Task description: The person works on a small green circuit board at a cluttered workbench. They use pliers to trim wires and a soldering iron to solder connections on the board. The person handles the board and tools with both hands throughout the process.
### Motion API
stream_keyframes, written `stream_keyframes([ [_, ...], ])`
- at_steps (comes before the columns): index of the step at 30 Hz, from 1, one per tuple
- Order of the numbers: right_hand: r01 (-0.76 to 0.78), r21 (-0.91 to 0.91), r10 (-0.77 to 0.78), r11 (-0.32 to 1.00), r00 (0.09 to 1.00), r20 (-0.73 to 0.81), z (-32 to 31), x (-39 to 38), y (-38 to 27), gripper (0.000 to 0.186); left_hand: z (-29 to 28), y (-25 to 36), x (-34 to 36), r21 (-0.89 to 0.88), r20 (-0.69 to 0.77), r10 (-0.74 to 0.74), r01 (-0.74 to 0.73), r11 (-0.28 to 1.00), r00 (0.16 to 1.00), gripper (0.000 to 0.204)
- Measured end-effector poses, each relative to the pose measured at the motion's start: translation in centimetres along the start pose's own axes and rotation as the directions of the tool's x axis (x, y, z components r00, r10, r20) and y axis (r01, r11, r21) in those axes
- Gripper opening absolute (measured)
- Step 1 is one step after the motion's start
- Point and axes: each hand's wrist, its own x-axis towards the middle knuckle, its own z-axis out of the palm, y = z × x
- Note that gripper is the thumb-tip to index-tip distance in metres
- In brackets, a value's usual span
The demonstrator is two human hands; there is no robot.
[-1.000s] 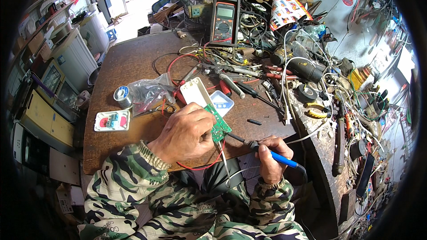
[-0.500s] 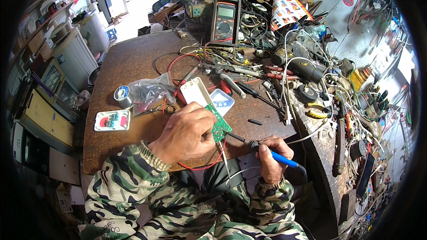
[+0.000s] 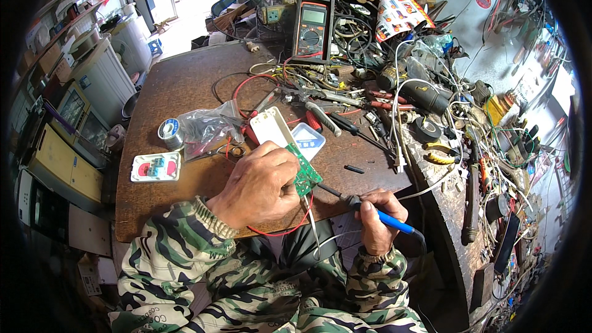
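Observation:
A small green circuit board (image 3: 304, 176) is pinched in my left hand (image 3: 262, 184), tilted above the table's near edge. My right hand (image 3: 377, 219) grips a blue-handled soldering iron (image 3: 395, 221), its dark tip at the board's right edge. Whether the tip truly touches the board is hard to tell. A white wire and a red wire (image 3: 275, 234) hang below the board. Just beyond it lie an open cream plastic case (image 3: 269, 124) and a white lid-like piece with blue marks (image 3: 309, 140).
Left of my hand are a solder spool (image 3: 171, 133), a clear plastic bag (image 3: 213, 128) and a small white tray (image 3: 155, 167) with blue parts. A multimeter (image 3: 312, 29) stands at the back. Pliers, screwdrivers and tangled cables crowd the right side of the wooden table (image 3: 179, 80).
Almost nothing differs; the board and my left hand have shifted very slightly. The soldering iron stays at the board's right edge.

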Motion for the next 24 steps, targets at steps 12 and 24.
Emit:
stream_keyframes([
  [12, 0.109, -0.06, -0.109, 0.992, 0.994, 0.002, -0.01, -0.79, 0.75, 0.012, -0.02, -0.17, -0.02, -0.023, 0.012, 0.004, -0.004, 1.0, 1.0, 0.011],
  [24, 0.154, -0.129, -0.149, 0.98, 0.988, 0.045, -0.18, -0.62, 0.74, 0.012, 0.02, -0.15, 0.03, -0.005, 0.007, 0.013, -0.013, 1.0, 1.0, 0.011],
])
